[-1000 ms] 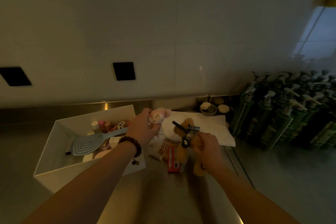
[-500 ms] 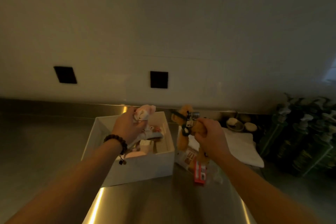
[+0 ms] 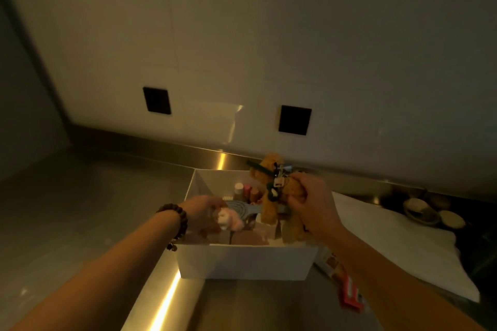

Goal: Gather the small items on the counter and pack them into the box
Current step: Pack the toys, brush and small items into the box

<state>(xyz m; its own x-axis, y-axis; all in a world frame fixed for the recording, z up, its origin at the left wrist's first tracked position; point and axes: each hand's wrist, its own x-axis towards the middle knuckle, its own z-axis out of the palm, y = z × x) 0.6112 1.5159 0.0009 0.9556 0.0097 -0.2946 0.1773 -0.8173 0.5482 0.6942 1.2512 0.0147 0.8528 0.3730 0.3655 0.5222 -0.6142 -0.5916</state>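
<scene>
The box (image 3: 247, 260) sits on the steel counter (image 3: 80, 212), white and open-topped, with its near wall facing the camera. Inside lie a blue brush (image 3: 242, 208), a few small tubes (image 3: 246, 191) standing at the far side, and other small items too dim to name. The right hand (image 3: 309, 209) is above the box's right half, fingers curled tight round a brown plush bear (image 3: 271, 196) with a clip and a dark strap on it; the bear hangs partly inside the box. The left hand (image 3: 201, 204), with a bead bracelet (image 3: 174, 220) on its wrist, reaches over the left wall into the box. A small pink plush (image 3: 228, 220) is at its fingertips; whether the fingers pinch it or are off it, I cannot tell. Right of the box, on the counter, lie a red packet (image 3: 349, 295) and a white cloth (image 3: 398, 247). Past the cloth sits a small dish (image 3: 419, 212). Two black squares (image 3: 294, 119) are set in the wall behind.
</scene>
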